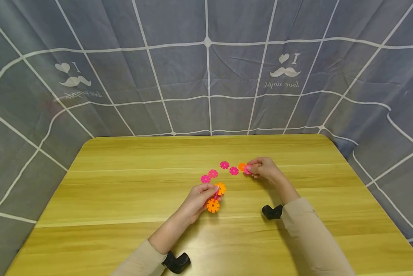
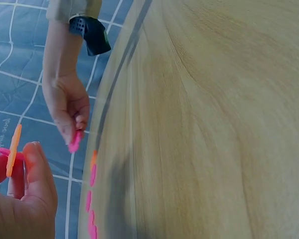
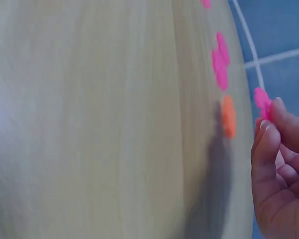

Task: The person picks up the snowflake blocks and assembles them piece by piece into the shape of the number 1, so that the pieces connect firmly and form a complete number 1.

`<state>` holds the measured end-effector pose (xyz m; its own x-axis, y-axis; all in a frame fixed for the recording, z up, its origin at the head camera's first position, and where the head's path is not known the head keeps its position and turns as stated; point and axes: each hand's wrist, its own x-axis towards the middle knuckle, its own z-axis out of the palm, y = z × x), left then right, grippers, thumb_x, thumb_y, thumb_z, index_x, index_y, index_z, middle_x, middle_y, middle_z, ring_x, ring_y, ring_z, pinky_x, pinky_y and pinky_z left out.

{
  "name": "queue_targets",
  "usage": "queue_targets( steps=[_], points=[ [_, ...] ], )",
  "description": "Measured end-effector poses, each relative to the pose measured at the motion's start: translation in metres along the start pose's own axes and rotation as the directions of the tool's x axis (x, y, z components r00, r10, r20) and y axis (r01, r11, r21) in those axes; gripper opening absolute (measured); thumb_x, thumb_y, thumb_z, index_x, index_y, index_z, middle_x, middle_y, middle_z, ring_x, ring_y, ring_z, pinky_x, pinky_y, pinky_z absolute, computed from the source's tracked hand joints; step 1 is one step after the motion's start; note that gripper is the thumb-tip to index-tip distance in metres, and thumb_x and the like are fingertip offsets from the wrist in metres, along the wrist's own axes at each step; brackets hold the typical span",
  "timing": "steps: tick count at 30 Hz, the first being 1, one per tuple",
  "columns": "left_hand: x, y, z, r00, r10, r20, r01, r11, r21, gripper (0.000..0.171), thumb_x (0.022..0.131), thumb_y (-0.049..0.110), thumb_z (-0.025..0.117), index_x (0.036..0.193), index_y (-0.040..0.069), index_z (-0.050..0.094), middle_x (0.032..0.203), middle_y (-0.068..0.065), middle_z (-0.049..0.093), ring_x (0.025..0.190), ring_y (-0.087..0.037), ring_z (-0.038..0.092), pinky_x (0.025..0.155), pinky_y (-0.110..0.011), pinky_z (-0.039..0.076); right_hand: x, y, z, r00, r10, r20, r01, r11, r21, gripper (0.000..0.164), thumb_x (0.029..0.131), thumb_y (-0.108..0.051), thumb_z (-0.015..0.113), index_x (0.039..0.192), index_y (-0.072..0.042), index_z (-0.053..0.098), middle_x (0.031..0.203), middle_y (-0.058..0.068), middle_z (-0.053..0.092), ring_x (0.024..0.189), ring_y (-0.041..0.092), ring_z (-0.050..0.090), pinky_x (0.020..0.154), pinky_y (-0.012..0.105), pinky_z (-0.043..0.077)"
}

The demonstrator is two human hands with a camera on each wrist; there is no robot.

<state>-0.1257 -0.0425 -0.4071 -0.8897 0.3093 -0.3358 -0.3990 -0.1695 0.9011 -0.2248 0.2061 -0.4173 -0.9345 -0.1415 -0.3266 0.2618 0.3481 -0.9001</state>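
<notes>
My left hand [image 1: 199, 199] pinches a small cluster of notched snowflake discs: an orange disc [image 1: 213, 206] nearest me, another orange disc [image 1: 222, 188] behind it, and a pink disc [image 1: 216, 196] set edge-on between them. Part of the cluster is hidden by the fingers. Farther right, my right hand [image 1: 266, 168] holds a pink notched disc [image 3: 262, 98] between thumb and fingertips, raised above the table in the wrist views. Just left of that hand lies a loose orange disc [image 1: 241, 166], partly overlapped by the held one in the head view.
Several loose pink discs [image 1: 224, 165] lie in a short curved line on the wooden table [image 1: 123, 191], left of the orange one. Black wrist devices [image 1: 272, 212] sit at both sleeves. A grey-blue curtain with white grid lines [image 1: 179, 76] surrounds the table's back and sides.
</notes>
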Motion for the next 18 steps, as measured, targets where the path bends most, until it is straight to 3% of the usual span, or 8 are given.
queue_targets(
  steps=[5,9,12,18],
  points=[
    [0.0,0.001,0.001,1.0,-0.001,-0.002,0.001,1.0,-0.016,0.022,0.094,0.01,0.055,0.104,-0.009,0.058,0.082,-0.004,0.064,0.073,-0.01,0.064,0.063,-0.019,0.054,-0.011,-0.011,0.013,0.993,-0.067,0.095,0.063,0.997,0.036,0.026,0.091,0.001,0.056,0.11,0.016,0.048,0.068,0.003,0.058,0.054,0.008,0.052,0.052,0.017,0.049],
    [0.0,0.002,0.001,1.0,0.005,-0.007,-0.005,1.0,-0.03,0.022,0.094,0.011,0.056,0.105,-0.008,0.058,0.084,-0.005,0.065,0.073,-0.011,0.064,0.065,-0.021,0.055,-0.019,-0.018,0.023,0.975,-0.153,0.159,0.147,0.988,0.051,0.022,0.092,-0.001,0.056,0.106,0.013,0.049,0.068,0.01,0.06,0.053,0.01,0.054,0.053,0.021,0.051],
    [-0.001,0.001,0.001,1.0,0.006,-0.018,-0.007,0.999,-0.032,0.024,0.093,0.011,0.056,0.106,-0.009,0.058,0.084,-0.005,0.066,0.073,-0.011,0.065,0.066,-0.022,0.055,-0.027,-0.024,0.032,0.963,-0.191,0.189,0.18,0.981,0.075,0.021,0.091,-0.001,0.057,0.106,0.013,0.05,0.071,0.013,0.061,0.055,0.011,0.057,0.057,0.025,0.054],
    [-0.002,0.004,0.002,0.999,0.017,-0.029,-0.018,1.0,-0.025,0.026,0.094,0.012,0.056,0.106,-0.011,0.058,0.084,-0.005,0.067,0.074,-0.012,0.066,0.067,-0.022,0.055,-0.041,-0.037,0.047,0.953,-0.226,0.203,0.204,0.971,0.124,0.022,0.092,0.0,0.055,0.108,0.014,0.051,0.073,0.007,0.062,0.059,0.011,0.061,0.061,0.027,0.056]
  ],
)
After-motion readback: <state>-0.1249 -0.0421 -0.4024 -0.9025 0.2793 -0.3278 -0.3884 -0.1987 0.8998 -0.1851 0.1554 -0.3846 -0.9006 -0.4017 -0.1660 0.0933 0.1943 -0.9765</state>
